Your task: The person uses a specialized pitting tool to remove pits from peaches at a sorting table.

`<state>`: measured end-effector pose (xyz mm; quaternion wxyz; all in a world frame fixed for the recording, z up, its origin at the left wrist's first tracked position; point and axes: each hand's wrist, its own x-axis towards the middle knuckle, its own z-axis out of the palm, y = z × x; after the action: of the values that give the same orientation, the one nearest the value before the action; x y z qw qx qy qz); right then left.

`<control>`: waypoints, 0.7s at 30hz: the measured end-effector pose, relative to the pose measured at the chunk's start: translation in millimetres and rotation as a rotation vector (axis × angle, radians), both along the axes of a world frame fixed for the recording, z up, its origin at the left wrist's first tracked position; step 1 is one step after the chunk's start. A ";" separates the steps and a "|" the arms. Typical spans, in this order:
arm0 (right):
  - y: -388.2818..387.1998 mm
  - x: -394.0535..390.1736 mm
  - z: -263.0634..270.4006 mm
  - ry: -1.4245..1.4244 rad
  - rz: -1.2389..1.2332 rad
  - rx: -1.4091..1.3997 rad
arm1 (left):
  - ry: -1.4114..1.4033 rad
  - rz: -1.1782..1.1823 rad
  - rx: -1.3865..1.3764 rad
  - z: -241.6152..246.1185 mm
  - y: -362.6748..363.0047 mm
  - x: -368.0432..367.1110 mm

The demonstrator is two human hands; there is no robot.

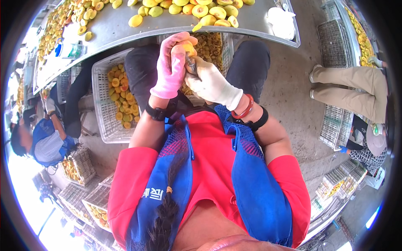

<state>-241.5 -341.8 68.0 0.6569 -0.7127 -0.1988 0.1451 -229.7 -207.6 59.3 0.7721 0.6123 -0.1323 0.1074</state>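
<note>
My left hand (172,66), in a pink knit glove, holds a yellow-orange stone fruit (188,47), partly covered by the fingers. In my right hand (213,82), in a stained white glove, is a small dark metal hand tool (191,65); its tip meets the fruit, and its exact kind cannot be told. Both hands are close together just off the table's near edge. Below them, between the knees, a crate holds many cut fruit pieces (209,47). Yellow and green fruits (201,11), some cut open, lie piled on the metal table (113,29).
A white plastic crate (97,103) of fruit halves stands by my left knee. A white plastic bag (281,23) lies at the table's right corner. Co-workers (47,141) (351,84) are at both sides, with more crates (334,44) around them.
</note>
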 end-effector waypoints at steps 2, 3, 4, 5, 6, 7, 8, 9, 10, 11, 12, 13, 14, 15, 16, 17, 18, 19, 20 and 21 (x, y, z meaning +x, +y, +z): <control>3.0 -1.7 -10.5 -0.350 -0.132 -0.077 | -0.001 -0.003 0.002 -1.8 -0.5 0.8; 2.1 -1.4 -3.9 -0.350 -0.127 -0.077 | 0.000 0.002 0.003 -3.3 1.3 0.4; -1.1 -1.1 9.5 -0.049 -0.005 0.002 | 0.000 0.004 0.002 -2.8 2.8 -1.1; -3.7 -1.5 16.9 0.253 0.117 0.080 | 0.035 -0.019 -0.021 -2.0 4.4 -3.5; -6.2 -2.1 17.5 0.251 0.115 0.079 | 0.069 -0.047 -0.043 -0.9 4.9 -4.2; -8.3 -2.4 18.1 0.479 0.184 0.201 | 0.067 -0.049 -0.044 0.3 5.6 -3.9; -10.4 -2.5 18.5 0.707 0.253 0.324 | 0.070 -0.097 -0.064 1.9 6.8 -3.3; -12.6 -1.8 19.4 0.706 0.254 0.323 | 0.073 -0.142 -0.084 3.7 8.9 -2.4; -14.9 -1.0 20.9 0.737 0.342 0.396 | 0.105 -0.200 -0.071 5.4 13.8 -1.4; -16.6 -0.2 22.0 0.768 0.431 0.469 | 0.104 -0.200 -0.072 6.9 16.5 -1.0; -17.2 0.5 22.3 0.768 0.432 0.468 | 0.112 -0.243 -0.077 8.2 18.7 -1.9; -17.7 1.9 22.2 0.839 0.457 0.480 | 0.121 -0.287 -0.082 9.3 20.5 -2.9; -18.0 3.1 21.9 0.910 0.482 0.491 | 0.135 -0.266 -0.029 10.2 22.0 -3.9; -18.2 4.3 21.2 0.910 0.483 0.491 | 0.135 -0.265 -0.028 8.2 24.8 -3.3; -18.2 5.3 20.0 0.915 0.500 0.490 | 0.092 -0.265 0.036 4.5 27.9 -2.0; -17.9 5.4 18.8 0.920 0.517 0.488 | 0.050 -0.265 0.100 2.2 29.9 -1.7; -16.3 4.4 16.6 0.921 0.518 0.488 | 0.051 -0.264 0.100 3.2 29.8 -1.9; -13.4 2.7 13.8 0.891 0.522 0.459 | 0.092 -0.252 0.139 5.2 29.4 -2.3; -11.8 1.7 12.3 0.860 0.526 0.430 | 0.134 -0.239 0.178 6.2 28.7 -2.7; -11.9 2.4 11.6 0.862 0.528 0.430 | 0.135 -0.236 0.178 5.3 27.9 -3.6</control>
<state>-239.2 -353.7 79.6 0.7508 -0.3644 -0.1089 0.5400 -233.3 -179.6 64.6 0.7292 0.6642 -0.1601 -0.0379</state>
